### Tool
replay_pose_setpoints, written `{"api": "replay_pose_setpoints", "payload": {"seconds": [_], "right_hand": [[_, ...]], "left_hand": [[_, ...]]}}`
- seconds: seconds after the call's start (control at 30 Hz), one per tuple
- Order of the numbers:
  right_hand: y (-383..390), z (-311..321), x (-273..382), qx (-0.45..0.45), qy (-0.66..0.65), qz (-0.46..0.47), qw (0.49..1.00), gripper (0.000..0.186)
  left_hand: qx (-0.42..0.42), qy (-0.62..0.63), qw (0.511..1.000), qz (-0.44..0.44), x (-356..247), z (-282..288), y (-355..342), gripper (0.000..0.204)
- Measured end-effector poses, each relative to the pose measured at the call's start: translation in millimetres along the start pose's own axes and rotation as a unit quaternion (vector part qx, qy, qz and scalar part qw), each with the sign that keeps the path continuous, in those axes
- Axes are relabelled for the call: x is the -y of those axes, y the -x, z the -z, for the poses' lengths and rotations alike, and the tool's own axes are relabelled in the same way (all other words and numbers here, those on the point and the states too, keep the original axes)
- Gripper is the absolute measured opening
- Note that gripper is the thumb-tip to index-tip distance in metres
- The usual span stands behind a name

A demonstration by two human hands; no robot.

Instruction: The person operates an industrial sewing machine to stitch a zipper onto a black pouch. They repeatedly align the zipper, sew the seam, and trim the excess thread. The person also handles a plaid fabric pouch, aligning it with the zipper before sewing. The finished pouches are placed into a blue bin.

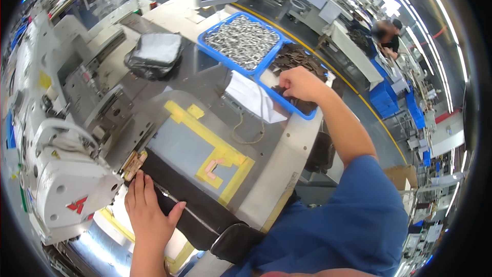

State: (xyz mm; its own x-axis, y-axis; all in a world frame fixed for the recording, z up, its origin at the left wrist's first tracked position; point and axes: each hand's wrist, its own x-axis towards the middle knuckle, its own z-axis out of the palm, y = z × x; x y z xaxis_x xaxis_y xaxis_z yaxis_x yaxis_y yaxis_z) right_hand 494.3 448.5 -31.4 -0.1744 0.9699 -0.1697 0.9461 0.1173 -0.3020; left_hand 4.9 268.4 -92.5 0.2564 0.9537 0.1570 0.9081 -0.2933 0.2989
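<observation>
Fabric (197, 206) lies partly under the left of the hands (148, 209)

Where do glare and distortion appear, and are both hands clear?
Head view: glare whitens the shiny surface at lower left; ceiling lights at upper right wash out and bend near the rim; left hand and right hand look fairly clear.

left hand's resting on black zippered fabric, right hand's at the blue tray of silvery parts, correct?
No: the head view shows the right hand at the blue tray of dark pieces, not silvery ones. The left hand rests on black zippered fabric.
</observation>
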Motion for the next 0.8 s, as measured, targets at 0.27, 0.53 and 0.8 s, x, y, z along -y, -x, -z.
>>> {"api": "replay_pose_setpoints", "payload": {"seconds": [0.27, 0.53, 0.8], "right_hand": [[-22, -7, 117, 0.015, -0.260, 0.070, 0.963, 0.014], [-51, -103, 287, 0.247, -0.272, 0.275, 0.888, 0.017], [-47, -124, 300, 0.156, -0.151, 0.390, 0.895, 0.022]], "left_hand": [[-0.027, -0.019, 0.998, -0.046, 0, 6, -2, 0.082], [-0.050, -0.010, 0.993, -0.111, -2, 7, 4, 0.060], [-0.052, -0.004, 0.993, -0.106, 2, 3, 7, 0.059]]}}
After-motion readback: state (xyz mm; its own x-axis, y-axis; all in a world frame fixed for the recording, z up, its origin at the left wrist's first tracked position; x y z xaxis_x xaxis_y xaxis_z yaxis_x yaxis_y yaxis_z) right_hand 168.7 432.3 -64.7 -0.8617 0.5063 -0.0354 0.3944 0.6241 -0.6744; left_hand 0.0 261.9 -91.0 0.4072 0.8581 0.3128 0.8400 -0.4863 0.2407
